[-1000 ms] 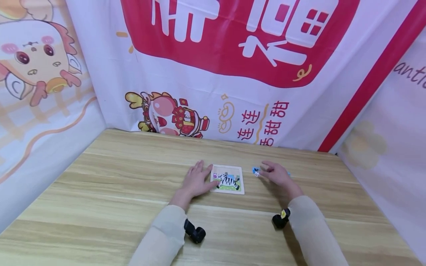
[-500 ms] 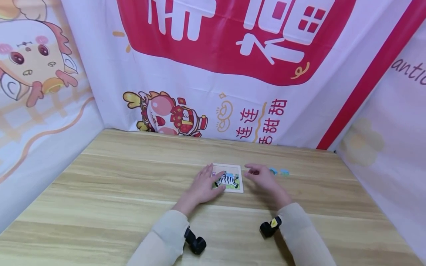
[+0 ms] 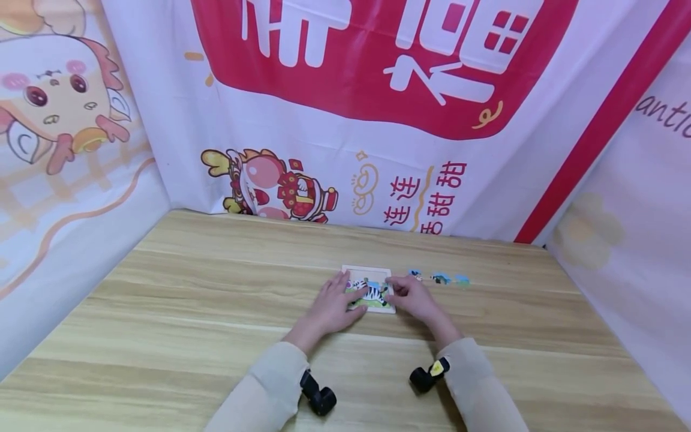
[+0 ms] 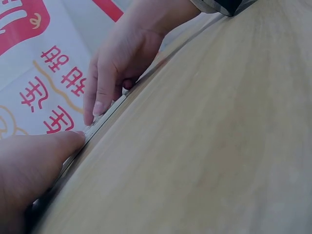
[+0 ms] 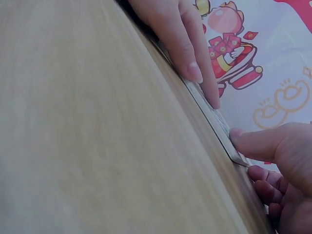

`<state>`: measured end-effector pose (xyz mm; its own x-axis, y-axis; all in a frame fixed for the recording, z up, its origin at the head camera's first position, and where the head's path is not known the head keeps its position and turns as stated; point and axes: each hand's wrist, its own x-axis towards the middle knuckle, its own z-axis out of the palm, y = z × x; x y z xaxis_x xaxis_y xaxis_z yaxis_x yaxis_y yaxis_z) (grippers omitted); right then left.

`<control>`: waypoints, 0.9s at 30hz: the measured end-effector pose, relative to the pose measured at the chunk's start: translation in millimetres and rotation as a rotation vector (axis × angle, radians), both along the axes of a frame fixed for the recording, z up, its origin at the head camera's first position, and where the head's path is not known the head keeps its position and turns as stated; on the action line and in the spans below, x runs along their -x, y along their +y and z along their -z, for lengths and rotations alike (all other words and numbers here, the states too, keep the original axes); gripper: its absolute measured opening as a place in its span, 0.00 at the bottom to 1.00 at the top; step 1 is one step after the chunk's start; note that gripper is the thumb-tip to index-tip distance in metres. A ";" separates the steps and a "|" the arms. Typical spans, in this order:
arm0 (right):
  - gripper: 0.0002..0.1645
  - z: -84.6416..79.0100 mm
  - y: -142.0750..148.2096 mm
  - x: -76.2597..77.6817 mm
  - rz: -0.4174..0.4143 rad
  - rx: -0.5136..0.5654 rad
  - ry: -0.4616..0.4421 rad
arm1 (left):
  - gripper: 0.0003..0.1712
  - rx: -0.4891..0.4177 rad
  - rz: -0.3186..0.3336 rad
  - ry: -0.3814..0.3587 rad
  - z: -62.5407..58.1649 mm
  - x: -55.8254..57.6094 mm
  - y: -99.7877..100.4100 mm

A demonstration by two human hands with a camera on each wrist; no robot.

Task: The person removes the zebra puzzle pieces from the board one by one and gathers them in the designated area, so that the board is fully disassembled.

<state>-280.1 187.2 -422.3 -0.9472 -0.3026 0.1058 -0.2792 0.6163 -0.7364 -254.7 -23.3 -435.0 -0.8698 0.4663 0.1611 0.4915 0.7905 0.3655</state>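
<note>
We note the left hand [image 3: 332,306] loose, fingers extended, resting over the near-side left part of a zebra puzzle board [image 3: 371,273]. Board flat on the wooden table [image 3: 178,324], between the two hands. Right hand [image 3: 415,297] at the board's right edge: thumb on its top face, other fingers bent beside the corner; we cannot tell whether it pinches anything. Beyond the right hand, we see three loose pieces [image 3: 441,278] in a row.
</note>
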 end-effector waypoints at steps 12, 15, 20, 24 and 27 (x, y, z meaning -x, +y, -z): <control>0.20 -2.2 -9.4 -0.8 0.074 -0.088 -0.048 | 0.28 0.027 -0.005 0.004 0.4 0.1 0.6; 0.19 -2.3 -11.4 -0.7 0.102 -0.101 -0.062 | 0.28 0.028 -0.003 -0.002 0.1 0.1 0.3; 0.18 -1.0 -13.6 -0.9 0.120 -0.082 -0.040 | 0.28 0.031 -0.008 -0.012 -0.5 -0.2 0.0; 0.18 1.0 -14.6 -0.5 0.137 -0.029 -0.015 | 0.28 0.023 -0.005 -0.017 -0.3 0.0 -0.6; 0.17 3.1 -14.7 0.5 0.148 0.031 -0.010 | 0.28 0.022 -0.002 -0.022 0.2 0.9 -1.5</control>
